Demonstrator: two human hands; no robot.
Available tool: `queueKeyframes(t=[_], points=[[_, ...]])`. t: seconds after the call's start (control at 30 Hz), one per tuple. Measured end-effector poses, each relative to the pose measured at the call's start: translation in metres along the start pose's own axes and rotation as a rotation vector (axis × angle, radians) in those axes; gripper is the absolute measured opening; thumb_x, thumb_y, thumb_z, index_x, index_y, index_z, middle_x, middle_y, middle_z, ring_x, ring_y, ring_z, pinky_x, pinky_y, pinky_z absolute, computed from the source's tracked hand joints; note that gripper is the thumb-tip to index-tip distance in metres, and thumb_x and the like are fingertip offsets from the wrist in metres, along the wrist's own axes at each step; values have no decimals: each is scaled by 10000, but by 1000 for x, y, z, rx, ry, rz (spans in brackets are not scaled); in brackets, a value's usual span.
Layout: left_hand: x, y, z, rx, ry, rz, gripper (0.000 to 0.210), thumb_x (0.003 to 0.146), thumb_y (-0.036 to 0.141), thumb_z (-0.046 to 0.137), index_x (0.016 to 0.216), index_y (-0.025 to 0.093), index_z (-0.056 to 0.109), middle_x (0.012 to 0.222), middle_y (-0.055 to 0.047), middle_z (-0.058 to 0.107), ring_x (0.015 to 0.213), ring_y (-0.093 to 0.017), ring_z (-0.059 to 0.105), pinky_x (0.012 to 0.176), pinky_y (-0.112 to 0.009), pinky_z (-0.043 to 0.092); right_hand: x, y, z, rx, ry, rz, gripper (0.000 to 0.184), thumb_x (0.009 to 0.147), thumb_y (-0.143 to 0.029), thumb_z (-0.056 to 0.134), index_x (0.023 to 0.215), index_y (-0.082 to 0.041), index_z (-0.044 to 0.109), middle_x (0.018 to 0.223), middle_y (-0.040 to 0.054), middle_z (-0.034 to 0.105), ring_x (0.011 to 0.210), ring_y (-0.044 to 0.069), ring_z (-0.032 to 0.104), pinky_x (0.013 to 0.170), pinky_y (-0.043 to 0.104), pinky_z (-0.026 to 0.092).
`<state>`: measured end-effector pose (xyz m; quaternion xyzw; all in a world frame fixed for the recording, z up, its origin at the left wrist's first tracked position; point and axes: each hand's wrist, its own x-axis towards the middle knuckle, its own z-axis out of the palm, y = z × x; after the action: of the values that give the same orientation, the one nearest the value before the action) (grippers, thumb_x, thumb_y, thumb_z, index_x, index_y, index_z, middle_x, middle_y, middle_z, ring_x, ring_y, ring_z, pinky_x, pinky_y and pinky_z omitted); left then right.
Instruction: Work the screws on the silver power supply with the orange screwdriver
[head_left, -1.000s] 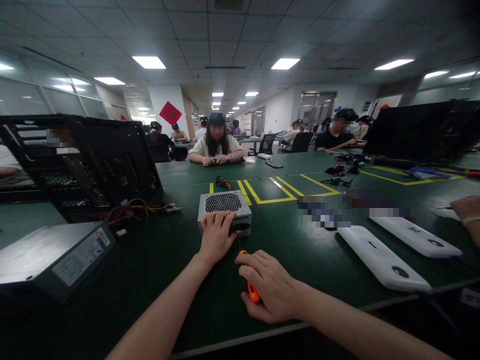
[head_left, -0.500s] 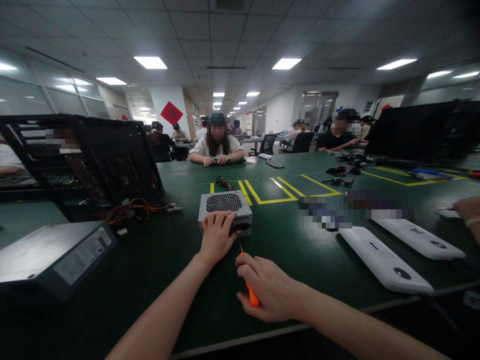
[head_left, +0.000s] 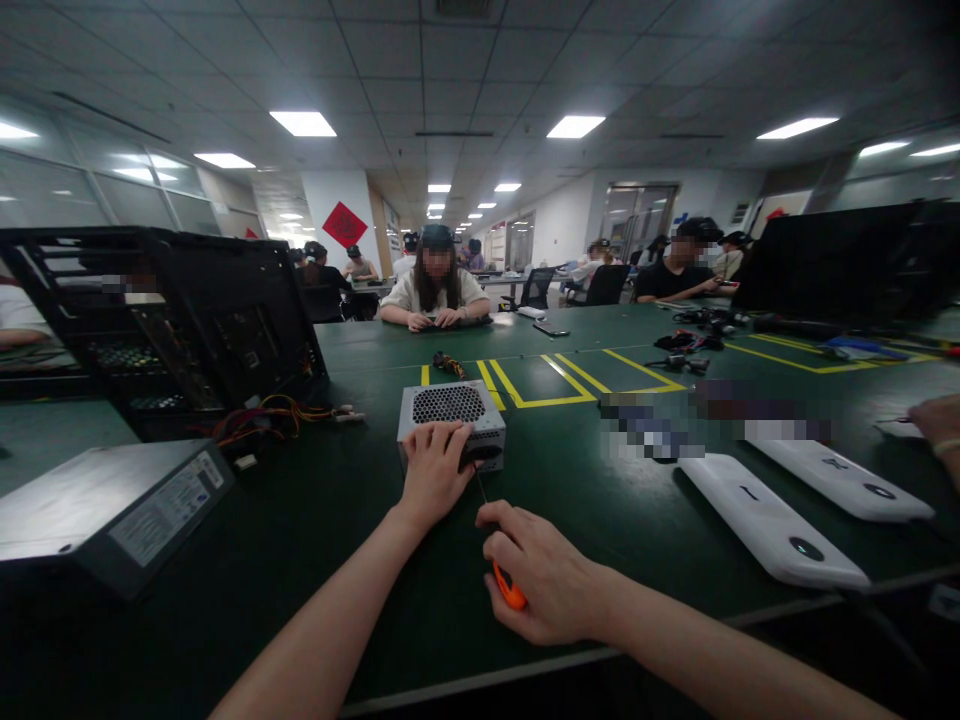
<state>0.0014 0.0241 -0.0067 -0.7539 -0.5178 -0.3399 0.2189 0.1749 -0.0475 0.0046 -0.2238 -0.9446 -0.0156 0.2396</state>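
Note:
A grey computer power supply (head_left: 489, 430) with a perforated top grille lies on the green table in front of me. My left hand (head_left: 435, 462) is laid over its near top edge, fingers bent onto the casing and gripping it. My right hand (head_left: 551, 570) is closed around the orange handle of a screwdriver (head_left: 510, 588). The thin shaft points up and away toward the near side of the power supply; whether the tip touches it I cannot tell. A bundle of cables (head_left: 448, 365) comes out behind the casing.
On the left stand an open black computer case (head_left: 225, 330) with loose wires and another power supply (head_left: 169, 510). White rounded devices (head_left: 769, 520) lie to the right. Yellow tape (head_left: 540, 403) marks the table. A person (head_left: 436, 285) sits opposite; another person's hand (head_left: 937, 425) shows far right.
My right hand has shifted slightly right, and its fingers have changed their hold, covering more of the orange handle. My left hand and the power supply have stayed in place.

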Motion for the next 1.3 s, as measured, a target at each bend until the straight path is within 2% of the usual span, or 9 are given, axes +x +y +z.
queueKeyframes(t=[0.2,0.43,0.63,0.7,0.8,0.83,0.97,1.17,1.3], points=[[0,0,0,-2,11,0,468,709,335,633,1151,229,522,1113,-81,549,1036,-259,392,860,-427,306,0,3,2,-73,59,-94,172,775,-332,484,780,-168,537,951,95,520,749,171,475,661,312,400],[1,0,0,-17,8,-14,472,708,302,634,1160,232,519,1115,-92,552,1043,-269,396,856,-430,303,2,-3,-3,-79,40,-8,188,744,-237,469,896,-135,513,1019,133,507,849,209,461,725,354,401],[1,0,-1,-16,7,-9,455,726,311,616,1161,224,514,1130,-83,553,1036,-267,396,856,-422,298,1,2,0,-144,26,-112,163,735,-232,501,879,-170,547,1042,111,514,838,208,467,720,349,401],[1,0,-1,-12,9,-7,456,724,312,618,1160,223,515,1128,-83,555,1036,-267,396,860,-424,295,1,3,1,-155,26,-115,155,774,-292,502,869,-181,554,1034,101,520,850,210,476,727,351,403],[1,-1,0,-5,13,-3,450,725,316,619,1153,218,519,1127,-84,556,1036,-267,398,863,-423,293,2,3,2,-145,21,-71,278,806,-443,491,848,-175,553,1015,100,526,821,203,491,703,345,419],[1,-1,0,-3,12,-2,446,727,317,617,1151,217,520,1129,-85,555,1036,-266,399,862,-422,294,2,2,3,-132,15,-53,283,808,-438,492,870,-168,548,1017,104,525,815,198,497,693,336,426],[1,-1,0,-2,11,-2,452,728,325,615,1155,217,515,1139,-90,551,1036,-267,408,859,-421,299,1,1,3,-68,29,7,194,788,-227,484,957,-139,516,1072,133,492,840,183,508,696,307,442],[2,2,-2,6,18,8,426,738,324,605,1138,208,517,1224,-85,520,1134,-267,385,908,-420,280,1,3,2,-79,45,-67,215,787,-360,505,862,-163,544,1071,134,500,845,209,517,697,344,441],[3,2,-3,-3,7,13,404,749,319,593,1129,207,512,1219,-71,540,1145,-246,408,908,-412,284,2,-1,1,-104,88,-47,217,784,-254,457,950,-128,515,1025,144,537,845,208,537,686,334,451]])
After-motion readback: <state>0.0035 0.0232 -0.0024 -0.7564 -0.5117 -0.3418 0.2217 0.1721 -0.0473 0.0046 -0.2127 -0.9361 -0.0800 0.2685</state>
